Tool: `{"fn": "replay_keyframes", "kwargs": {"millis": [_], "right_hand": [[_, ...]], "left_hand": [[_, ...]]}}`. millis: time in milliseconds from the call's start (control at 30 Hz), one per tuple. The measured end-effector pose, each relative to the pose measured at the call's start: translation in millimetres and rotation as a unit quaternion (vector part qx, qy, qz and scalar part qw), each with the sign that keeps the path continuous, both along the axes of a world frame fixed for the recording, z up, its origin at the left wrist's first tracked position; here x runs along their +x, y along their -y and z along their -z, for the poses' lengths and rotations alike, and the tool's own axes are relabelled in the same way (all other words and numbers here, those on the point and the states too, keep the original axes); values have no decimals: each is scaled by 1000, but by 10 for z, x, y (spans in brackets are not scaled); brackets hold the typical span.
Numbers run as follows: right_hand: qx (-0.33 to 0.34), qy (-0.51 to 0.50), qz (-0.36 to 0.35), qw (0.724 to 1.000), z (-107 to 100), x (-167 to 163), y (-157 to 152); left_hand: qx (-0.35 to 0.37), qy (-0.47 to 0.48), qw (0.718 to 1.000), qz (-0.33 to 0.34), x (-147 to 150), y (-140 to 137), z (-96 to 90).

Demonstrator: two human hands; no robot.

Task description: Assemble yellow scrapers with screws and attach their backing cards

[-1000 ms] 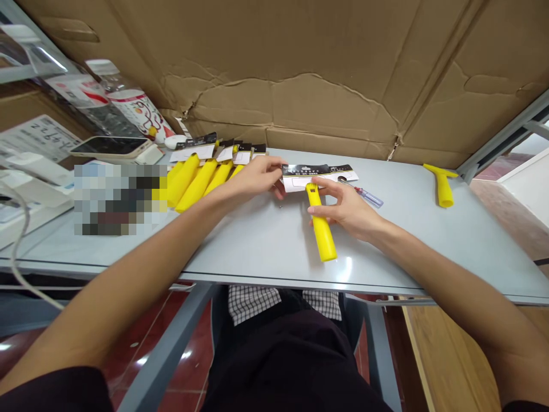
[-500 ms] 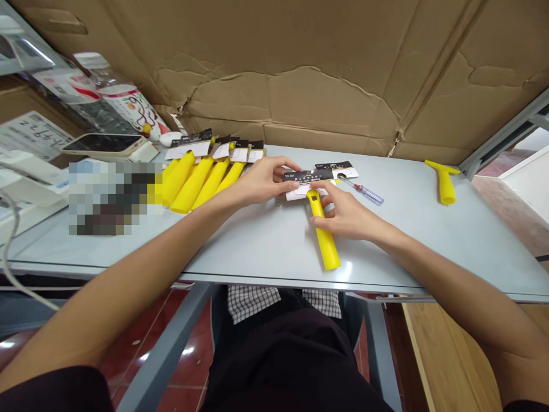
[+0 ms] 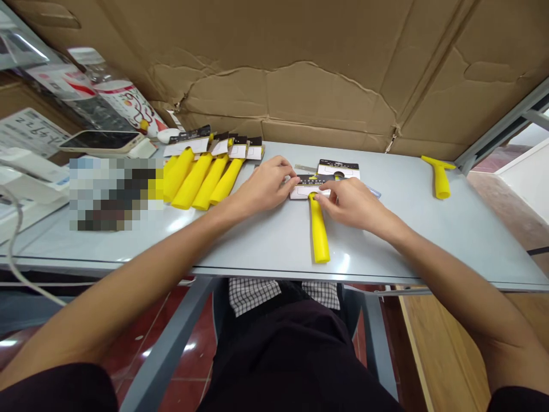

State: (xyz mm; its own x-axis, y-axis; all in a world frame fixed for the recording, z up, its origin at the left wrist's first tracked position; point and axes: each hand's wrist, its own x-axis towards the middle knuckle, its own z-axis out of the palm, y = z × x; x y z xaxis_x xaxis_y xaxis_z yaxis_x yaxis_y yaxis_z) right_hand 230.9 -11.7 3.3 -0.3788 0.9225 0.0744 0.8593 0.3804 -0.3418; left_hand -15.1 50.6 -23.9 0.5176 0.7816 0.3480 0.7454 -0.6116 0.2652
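In front of you, a solid yellow handle with its black-and-white card. The left row of handles and the T-piece match that yellow. Your table is pale grey, cardboard brown, floor dark red, sleeves near-black, cloth black-and-white check.

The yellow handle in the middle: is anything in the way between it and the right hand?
No, nothing visible is in the way. The right hand has its fingertips at the upper end of the yellow handle, beside the card.
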Motion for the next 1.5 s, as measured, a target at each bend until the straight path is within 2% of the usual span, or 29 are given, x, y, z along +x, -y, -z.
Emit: {"fn": "replay_keyframes", "kwargs": {"millis": [100, 200, 267, 367, 467, 667, 800, 933, 1067, 1333, 1500], "right_hand": [[47, 49, 32, 997, 49, 101, 116], [75, 71, 28, 994, 221, 174, 321], [47, 90, 35, 994, 353, 180, 443], [-8, 123, 42, 991, 471, 142, 539], [-21, 132, 44, 990, 485, 109, 547], [-3, 141, 46, 989, 496, 126, 519], [12, 138, 40, 990, 570, 160, 515], [36, 121, 35, 991, 629, 196, 505], [34, 125, 34, 991, 623, 196, 508], [51, 115, 33, 991, 636, 181, 512], [51, 111, 28, 992, 642, 199, 498]], "left_hand": [[8, -55, 998, -11, -78, 323, -23], [-4, -61, 997, -49, -90, 726, 110], [-19, -60, 995, -74, -49, 932, 239], [-26, -44, 994, -101, 29, 1073, 366], [-36, -48, 992, -115, 66, 1065, 375], [-38, -91, 991, -92, 125, 1053, 272], [-5, -47, 990, -130, 342, 1162, 171], [-44, -21, 992, -118, 630, 1206, 30], [-91, -48, 990, -100, 788, 1092, -76], [-93, -75, 989, -92, 860, 731, -136], [-93, -61, 989, -97, 904, 663, -145]]}}
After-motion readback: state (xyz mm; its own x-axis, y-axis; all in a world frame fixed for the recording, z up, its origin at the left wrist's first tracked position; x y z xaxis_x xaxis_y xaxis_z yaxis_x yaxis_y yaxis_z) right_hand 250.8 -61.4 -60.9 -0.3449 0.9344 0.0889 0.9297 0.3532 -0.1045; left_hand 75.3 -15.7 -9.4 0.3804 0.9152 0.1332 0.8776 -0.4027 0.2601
